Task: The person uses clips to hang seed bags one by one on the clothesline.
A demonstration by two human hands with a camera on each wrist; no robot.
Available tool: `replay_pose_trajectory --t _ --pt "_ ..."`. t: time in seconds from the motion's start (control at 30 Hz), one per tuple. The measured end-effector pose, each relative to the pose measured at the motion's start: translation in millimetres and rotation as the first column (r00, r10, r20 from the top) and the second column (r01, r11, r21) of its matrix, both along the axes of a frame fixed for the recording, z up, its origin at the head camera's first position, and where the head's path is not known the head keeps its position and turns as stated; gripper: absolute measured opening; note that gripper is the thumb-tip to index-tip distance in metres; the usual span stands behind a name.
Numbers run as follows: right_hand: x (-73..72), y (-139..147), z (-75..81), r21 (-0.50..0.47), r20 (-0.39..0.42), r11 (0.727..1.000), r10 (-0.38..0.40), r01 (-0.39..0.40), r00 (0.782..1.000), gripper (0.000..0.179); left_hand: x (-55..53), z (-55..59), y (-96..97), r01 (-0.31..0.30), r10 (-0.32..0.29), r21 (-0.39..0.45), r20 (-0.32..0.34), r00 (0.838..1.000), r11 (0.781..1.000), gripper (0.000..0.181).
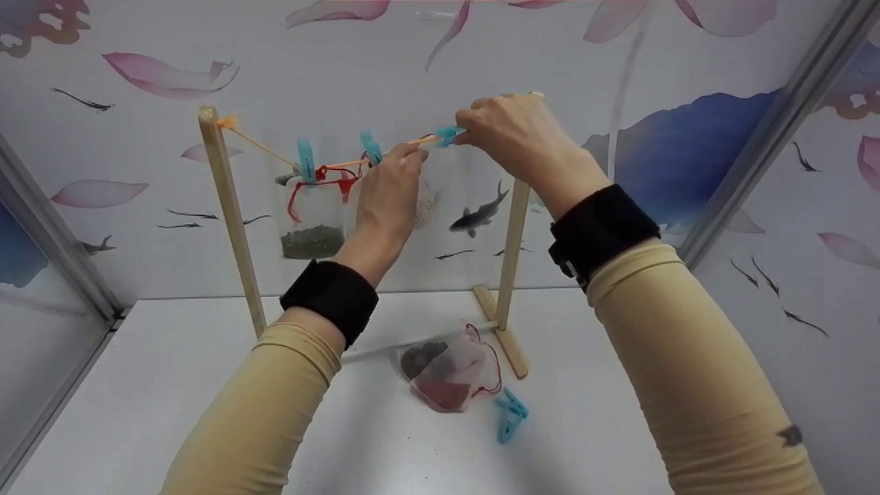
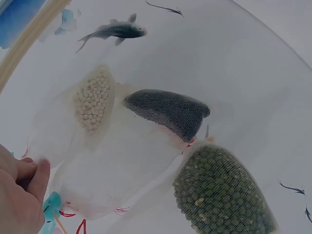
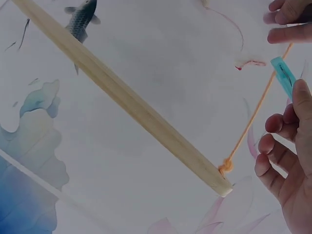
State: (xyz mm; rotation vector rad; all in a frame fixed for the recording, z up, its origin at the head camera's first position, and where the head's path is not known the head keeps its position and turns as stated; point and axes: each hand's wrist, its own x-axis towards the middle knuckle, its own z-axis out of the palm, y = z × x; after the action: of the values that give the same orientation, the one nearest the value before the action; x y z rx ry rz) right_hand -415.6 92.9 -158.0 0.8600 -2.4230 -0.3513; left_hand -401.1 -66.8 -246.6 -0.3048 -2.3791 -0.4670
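Note:
With thumb and fingers my right hand [image 1: 512, 130] pinches a light-blue clothespin [image 1: 447, 135] at the orange cord [image 3: 261, 100]. Just left of it, my left hand [image 1: 393, 192] grips the top of a white mesh bag at the cord. Small white balls [image 2: 93, 100] fill the bottom of that bag. Two more clothespins, one at the left [image 1: 305, 159] and one in the middle [image 1: 370, 147], stand upright on the cord. From these hang a mesh bag of green beans [image 2: 222, 190] and one with black grains [image 2: 168, 109]. Red drawstrings [image 1: 347, 182] dangle from their tops.
The cord runs between a left wooden post [image 1: 230, 220] and a right wooden post [image 1: 512, 254]. On the white table [image 1: 385, 440] lie mesh bagging with dark-red contents [image 1: 443, 392] and light-blue clothespins [image 1: 510, 416]. A patterned wall [image 1: 385, 69] stands close behind the frame.

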Motion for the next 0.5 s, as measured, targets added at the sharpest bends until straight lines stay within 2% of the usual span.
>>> replay_pose_trajectory --t 0.17,0.3,0.5 --pt "2.8 -8.2 -2.0 0.143 -0.070 0.988 -0.051 0.061 0.996 0.033 0.8 -5.5 2.5 0.029 -0.030 -0.039 -0.028 0.999 0.999 0.029" --pt "4.9 -13.4 -5.3 0.226 -0.121 0.968 -0.087 0.113 0.989 0.033 2.3 -10.1 4.3 0.066 -0.067 -0.037 -0.004 0.998 0.997 0.033" --pt "6.7 -19.2 -15.4 0.210 -0.101 0.963 -0.149 0.167 0.984 0.038 5.1 -15.3 4.2 0.067 -0.068 0.023 0.081 0.994 0.997 0.030"
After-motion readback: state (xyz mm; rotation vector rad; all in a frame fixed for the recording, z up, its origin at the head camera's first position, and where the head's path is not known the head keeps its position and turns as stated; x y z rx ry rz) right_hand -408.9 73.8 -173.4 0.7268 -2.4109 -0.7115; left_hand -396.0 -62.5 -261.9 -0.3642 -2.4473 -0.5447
